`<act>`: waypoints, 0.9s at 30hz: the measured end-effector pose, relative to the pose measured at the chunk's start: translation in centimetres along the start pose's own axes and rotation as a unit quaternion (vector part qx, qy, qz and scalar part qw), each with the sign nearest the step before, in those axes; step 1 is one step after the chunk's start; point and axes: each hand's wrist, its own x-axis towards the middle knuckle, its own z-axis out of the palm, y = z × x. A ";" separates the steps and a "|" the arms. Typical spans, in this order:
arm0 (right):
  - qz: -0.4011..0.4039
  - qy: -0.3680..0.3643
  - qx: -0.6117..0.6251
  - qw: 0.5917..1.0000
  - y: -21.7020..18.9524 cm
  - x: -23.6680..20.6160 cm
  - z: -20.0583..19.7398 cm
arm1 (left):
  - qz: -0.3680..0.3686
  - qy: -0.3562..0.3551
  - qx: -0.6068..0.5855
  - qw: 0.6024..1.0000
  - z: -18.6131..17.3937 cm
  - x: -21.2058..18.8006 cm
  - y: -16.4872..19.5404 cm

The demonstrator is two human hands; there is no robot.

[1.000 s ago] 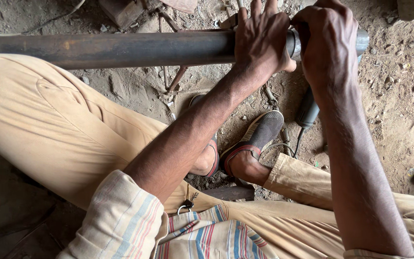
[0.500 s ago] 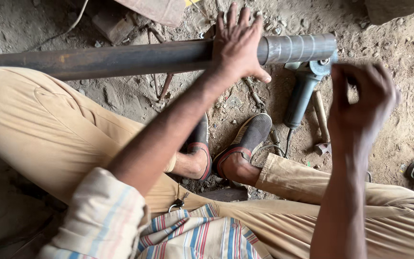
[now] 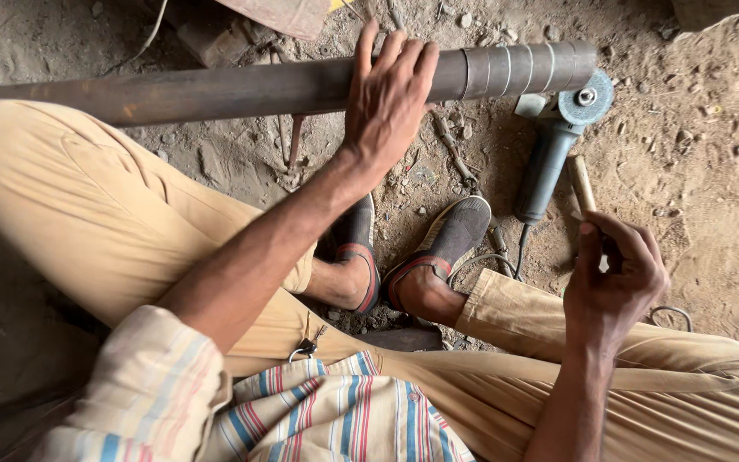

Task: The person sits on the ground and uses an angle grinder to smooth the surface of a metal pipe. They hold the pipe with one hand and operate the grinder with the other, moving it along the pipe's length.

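Pipe (image 3: 215, 92) runs long and dark across the person's left knee, reaching from the far left out over the dirt floor (image 3: 712, 171), and the left hand (image 3: 387, 98) lies flat on top of it near its banded end, fingers (image 3: 404, 60) spread wide over the curve. Just beyond that banded end an angle grinder (image 3: 558, 141) rests on the floor, its disc touching the pipe's tip and its grey body pointing back toward the shoes (image 3: 451, 235). Right of the grinder, well apart from the pipe, the right hand (image 3: 613, 278) hangs above the trouser leg with fingers curled in around a small pale wooden handle (image 3: 582, 184).
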 end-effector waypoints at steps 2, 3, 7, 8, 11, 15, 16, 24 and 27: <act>-0.042 0.003 -0.039 0.998 0.0 0.1 0.4 | 0.009 0.023 0.077 0.997 0.4 -0.6 0.2; -0.032 0.001 -0.033 0.999 0.0 0.0 0.4 | 0.008 0.020 0.114 0.993 0.5 -0.6 0.2; 0.017 -0.006 -0.004 1.000 0.1 -0.4 0.6 | -0.016 -0.056 -0.015 0.998 0.0 0.7 0.0; 0.035 -0.008 0.005 0.999 0.1 -0.6 0.6 | 0.005 -0.016 -0.036 0.999 -0.2 1.2 -0.1; -0.003 -0.008 0.009 1.000 0.2 -0.5 1.2 | 0.054 0.064 -0.084 0.993 -0.6 2.9 -0.5; 0.004 -0.012 -0.033 0.999 0.3 -0.4 1.4 | 0.058 -0.009 -0.110 0.992 -0.5 2.9 -0.5; 0.004 -0.012 -0.029 1.000 0.3 -0.4 1.4 | 0.055 -0.046 -0.111 0.991 -0.4 2.7 -0.5; 0.002 -0.024 -0.031 0.999 0.1 -0.2 1.8 | 0.047 -0.013 -0.123 0.991 0.4 2.3 -0.2; 0.012 -0.027 -0.035 0.999 0.0 -0.2 1.9 | 0.044 -0.023 -0.121 0.991 0.2 2.3 -0.2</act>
